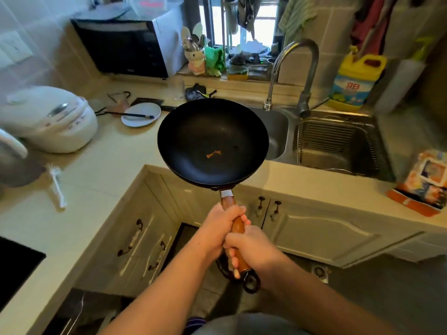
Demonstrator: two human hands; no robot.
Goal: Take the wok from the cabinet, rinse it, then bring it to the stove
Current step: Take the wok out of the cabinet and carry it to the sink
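Both hands, left hand [221, 224] and right hand [251, 247], grip clenched on the wooden handle, hold the round black metal wok [212, 141] mid-frame, beside the steel sink [278, 131]; swinging right could strike the curved chrome faucet [297, 68].

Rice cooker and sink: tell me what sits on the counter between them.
In the head view, between the rice cooker and the sink lies a white plate with chopsticks across it; the held wok hides the rest.

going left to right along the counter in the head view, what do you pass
rice cooker → white plate with chopsticks across it → wok held by both hands → faucet → yellow detergent jug
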